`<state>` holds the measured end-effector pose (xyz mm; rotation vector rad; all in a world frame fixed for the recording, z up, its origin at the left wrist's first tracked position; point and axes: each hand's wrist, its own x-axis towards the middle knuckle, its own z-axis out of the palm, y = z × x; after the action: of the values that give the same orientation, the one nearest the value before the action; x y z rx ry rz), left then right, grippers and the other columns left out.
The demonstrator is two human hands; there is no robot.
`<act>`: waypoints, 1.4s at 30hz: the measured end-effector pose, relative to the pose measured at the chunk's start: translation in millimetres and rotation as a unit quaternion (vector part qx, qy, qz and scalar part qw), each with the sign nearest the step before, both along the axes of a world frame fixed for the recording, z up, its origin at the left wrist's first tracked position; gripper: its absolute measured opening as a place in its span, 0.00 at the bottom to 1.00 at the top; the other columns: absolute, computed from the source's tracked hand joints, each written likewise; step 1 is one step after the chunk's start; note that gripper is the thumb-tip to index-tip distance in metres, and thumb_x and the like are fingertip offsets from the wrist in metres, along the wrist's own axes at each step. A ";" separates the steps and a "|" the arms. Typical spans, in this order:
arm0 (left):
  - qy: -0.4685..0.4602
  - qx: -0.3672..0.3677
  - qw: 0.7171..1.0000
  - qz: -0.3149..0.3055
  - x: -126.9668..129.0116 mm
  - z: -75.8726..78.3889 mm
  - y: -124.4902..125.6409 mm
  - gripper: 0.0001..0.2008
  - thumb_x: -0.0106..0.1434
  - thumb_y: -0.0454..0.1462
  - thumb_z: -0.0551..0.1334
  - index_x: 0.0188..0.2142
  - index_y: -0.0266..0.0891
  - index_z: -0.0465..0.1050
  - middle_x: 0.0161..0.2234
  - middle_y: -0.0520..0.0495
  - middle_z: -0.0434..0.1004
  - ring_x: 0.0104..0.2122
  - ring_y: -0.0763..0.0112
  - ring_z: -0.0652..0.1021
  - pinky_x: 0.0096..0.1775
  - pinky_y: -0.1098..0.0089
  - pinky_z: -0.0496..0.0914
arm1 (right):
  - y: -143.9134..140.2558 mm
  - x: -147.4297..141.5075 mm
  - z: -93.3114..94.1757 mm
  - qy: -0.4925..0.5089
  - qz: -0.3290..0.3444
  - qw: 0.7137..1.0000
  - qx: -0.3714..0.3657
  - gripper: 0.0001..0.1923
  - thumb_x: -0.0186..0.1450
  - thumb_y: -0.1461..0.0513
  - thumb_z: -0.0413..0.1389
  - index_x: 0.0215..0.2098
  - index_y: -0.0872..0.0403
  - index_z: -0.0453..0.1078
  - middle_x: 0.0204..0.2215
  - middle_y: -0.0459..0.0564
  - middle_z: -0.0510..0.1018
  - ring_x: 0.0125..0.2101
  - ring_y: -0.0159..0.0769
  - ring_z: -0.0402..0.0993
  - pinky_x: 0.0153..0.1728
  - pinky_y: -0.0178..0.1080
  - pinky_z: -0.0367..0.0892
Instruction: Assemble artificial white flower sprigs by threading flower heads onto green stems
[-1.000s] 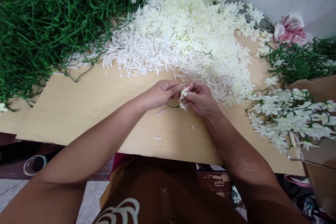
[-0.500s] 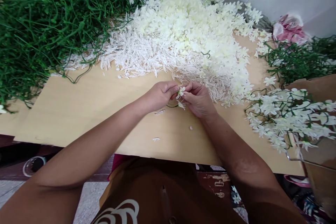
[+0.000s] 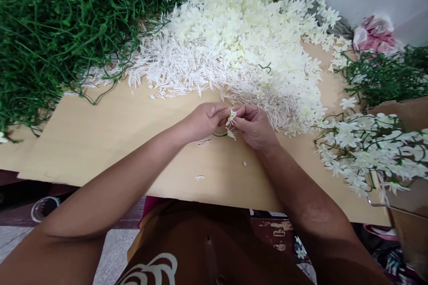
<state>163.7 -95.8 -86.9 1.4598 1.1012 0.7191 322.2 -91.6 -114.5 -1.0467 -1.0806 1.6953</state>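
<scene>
My left hand is closed in a pinch on a green artificial flower stem, just above the cardboard. On it sits a white artificial flower, between my two hands. A second small white blossom hangs below, with thin white stamens sticking out. My right hand meets the left from the other side, thumb and fingertips pinched at the upper flower's edge. What lies right between those fingertips is partly hidden.
Beyond my hands lie heaps of loose white petals and white stamen sticks. Green plastic stems pile up at left. Finished flower sprays rest at right by a cardboard box. Stray stamens dot the cardboard sheet.
Both hands stay together at nearly the same spot. The upper flower has turned slightly between the fingers, and the view has shifted a little.
</scene>
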 end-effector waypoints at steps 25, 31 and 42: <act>-0.084 -0.023 0.996 -0.034 -6.4 -1.3 1.4 0.22 0.57 0.54 0.60 0.22 0.37 0.63 0.19 0.56 0.59 0.22 0.78 0.61 0.26 0.73 0.57 | 10.3 10.5 3.0 0.054 0.094 0.994 -0.030 0.15 0.46 0.57 0.72 0.25 0.54 0.72 0.22 0.43 0.78 0.24 0.27 0.75 0.30 0.33 0.73; -0.075 -0.010 0.996 -0.042 -7.2 -1.3 -0.5 0.24 0.58 0.55 0.59 0.22 0.38 0.61 0.20 0.55 0.58 0.23 0.77 0.63 0.27 0.74 0.58 | 9.5 7.6 5.7 0.035 0.083 0.995 -0.033 0.18 0.44 0.55 0.72 0.25 0.54 0.71 0.21 0.42 0.77 0.22 0.28 0.74 0.28 0.34 0.73; 0.022 0.057 0.998 -0.018 -9.1 -7.9 0.8 0.19 0.65 0.48 0.52 0.23 0.38 0.58 0.21 0.55 0.56 0.24 0.77 0.61 0.28 0.74 0.58 | 6.4 4.3 8.4 -0.032 0.092 0.995 0.031 0.17 0.49 0.54 0.68 0.26 0.54 0.68 0.18 0.40 0.72 0.20 0.25 0.69 0.24 0.32 0.72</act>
<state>154.5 -95.0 -94.8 1.5943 1.0782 0.7373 326.5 -85.2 -106.1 -0.9938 -1.2974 1.7696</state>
